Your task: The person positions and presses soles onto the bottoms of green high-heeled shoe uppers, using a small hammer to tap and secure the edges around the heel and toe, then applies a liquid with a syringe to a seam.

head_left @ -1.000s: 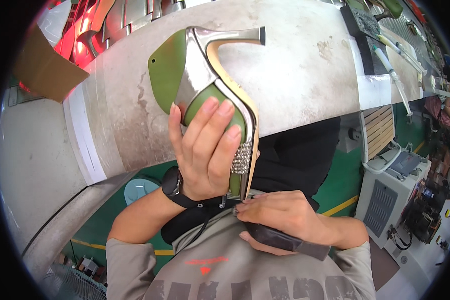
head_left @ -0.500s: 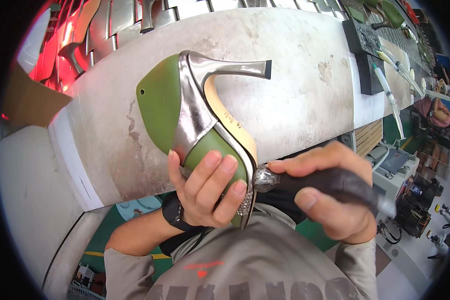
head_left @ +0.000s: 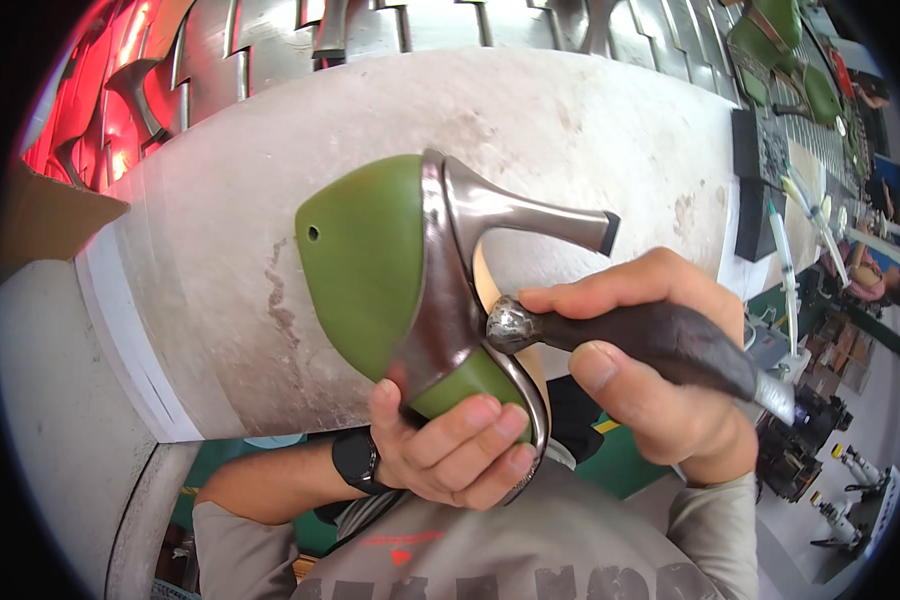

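Note:
A metallic pewter high-heeled shoe (head_left: 450,330) is fitted over a green plastic last (head_left: 362,262), its slim heel (head_left: 540,215) pointing right. My left hand (head_left: 460,450) wraps round the forefoot from below and grips it. The toe end is mostly hidden by those fingers. In my right hand (head_left: 688,432) is a hand tool (head_left: 660,345) with a dark, wrapped-looking handle and a rounded, shiny metal head. That head lies against the shoe's side at the arch, by the edge of the tan sole (head_left: 485,275). A flat metal end sticks out behind the fist.
Under the shoe is a stained pale worktop (head_left: 220,240). Beyond it runs a slatted metal conveyor (head_left: 510,25) carrying more heels, lit red at the left. A cardboard flap (head_left: 65,215) juts in at left. Dark blocks (head_left: 753,215) and a syringe-like tube (head_left: 785,265) are at right.
The shoe has tilted, its heel now sloping downward, and sits lower and farther right in view. The tool's head has shifted from the forefoot's sole edge to the arch. Both hands keep their grips.

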`<action>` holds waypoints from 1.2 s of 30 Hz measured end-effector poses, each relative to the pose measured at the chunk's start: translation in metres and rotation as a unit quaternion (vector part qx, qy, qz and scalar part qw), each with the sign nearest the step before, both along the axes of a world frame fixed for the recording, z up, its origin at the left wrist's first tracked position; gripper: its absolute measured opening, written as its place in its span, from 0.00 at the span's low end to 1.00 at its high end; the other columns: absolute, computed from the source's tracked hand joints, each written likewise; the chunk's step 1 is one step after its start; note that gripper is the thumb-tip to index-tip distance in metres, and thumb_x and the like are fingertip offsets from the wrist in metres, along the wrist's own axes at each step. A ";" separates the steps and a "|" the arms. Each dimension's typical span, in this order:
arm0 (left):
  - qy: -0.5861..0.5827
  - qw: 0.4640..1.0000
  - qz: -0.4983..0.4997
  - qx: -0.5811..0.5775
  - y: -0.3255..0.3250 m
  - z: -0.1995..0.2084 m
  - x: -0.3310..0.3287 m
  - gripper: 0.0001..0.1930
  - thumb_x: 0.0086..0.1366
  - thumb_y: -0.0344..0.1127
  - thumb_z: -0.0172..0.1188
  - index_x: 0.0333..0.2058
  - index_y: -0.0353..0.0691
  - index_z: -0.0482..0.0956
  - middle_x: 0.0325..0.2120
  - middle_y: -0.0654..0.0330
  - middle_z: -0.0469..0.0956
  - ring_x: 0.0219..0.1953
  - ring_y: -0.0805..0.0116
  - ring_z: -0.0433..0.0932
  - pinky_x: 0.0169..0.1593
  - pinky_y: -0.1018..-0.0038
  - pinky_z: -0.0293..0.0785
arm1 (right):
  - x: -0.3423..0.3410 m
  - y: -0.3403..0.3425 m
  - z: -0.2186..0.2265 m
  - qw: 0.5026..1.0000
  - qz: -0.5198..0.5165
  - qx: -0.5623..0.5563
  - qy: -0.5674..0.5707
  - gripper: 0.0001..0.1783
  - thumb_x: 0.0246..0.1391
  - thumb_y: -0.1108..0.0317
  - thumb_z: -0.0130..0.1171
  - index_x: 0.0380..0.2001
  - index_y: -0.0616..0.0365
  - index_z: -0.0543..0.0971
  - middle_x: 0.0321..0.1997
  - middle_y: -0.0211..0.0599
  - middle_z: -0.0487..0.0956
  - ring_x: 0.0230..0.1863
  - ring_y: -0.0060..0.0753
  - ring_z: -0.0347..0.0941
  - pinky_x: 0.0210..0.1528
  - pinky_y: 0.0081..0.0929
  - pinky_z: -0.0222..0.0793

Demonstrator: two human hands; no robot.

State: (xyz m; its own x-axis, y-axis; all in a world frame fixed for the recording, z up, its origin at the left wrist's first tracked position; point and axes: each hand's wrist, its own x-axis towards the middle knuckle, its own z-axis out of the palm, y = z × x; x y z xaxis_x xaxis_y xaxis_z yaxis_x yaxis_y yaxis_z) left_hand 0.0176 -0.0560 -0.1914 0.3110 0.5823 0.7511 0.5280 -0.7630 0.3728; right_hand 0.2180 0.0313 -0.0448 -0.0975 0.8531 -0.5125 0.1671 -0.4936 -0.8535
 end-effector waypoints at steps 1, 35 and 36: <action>-0.010 1.000 -0.007 -0.008 -0.001 0.000 0.000 0.15 0.73 0.42 0.61 0.56 0.57 0.74 0.56 0.72 0.80 0.66 0.68 0.75 0.77 0.28 0.47 | -0.002 -0.002 -0.003 1.000 0.005 0.000 -0.002 0.17 0.56 0.69 0.68 0.43 0.72 0.81 0.47 0.59 0.88 0.50 0.41 0.86 0.59 0.36 0.80; 0.058 0.997 -0.031 -0.029 0.001 0.009 -0.018 0.29 0.73 0.45 0.66 0.67 0.46 0.67 0.64 0.50 0.75 0.69 0.51 0.74 0.75 0.28 0.50 | 0.014 0.015 0.020 0.965 0.206 0.110 -0.124 0.11 0.56 0.71 0.71 0.42 0.63 0.86 0.34 0.39 0.86 0.31 0.30 0.83 0.37 0.27 0.78; 0.060 0.998 -0.030 -0.017 0.001 0.014 -0.022 0.29 0.73 0.45 0.66 0.67 0.46 0.67 0.64 0.50 0.75 0.69 0.51 0.74 0.75 0.28 0.50 | 0.026 0.006 0.018 0.950 0.211 0.157 -0.169 0.15 0.56 0.73 0.69 0.47 0.65 0.85 0.40 0.42 0.89 0.34 0.29 0.83 0.39 0.28 0.79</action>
State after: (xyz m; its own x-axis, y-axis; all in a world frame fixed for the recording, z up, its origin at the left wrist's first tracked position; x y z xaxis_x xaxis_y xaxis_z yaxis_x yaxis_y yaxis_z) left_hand -0.0042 -0.0547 -0.1770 0.4326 0.5842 0.6867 0.5247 -0.7825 0.3352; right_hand 0.2441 0.0369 -0.0273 -0.3399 0.8904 -0.3026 0.5850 -0.0518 -0.8094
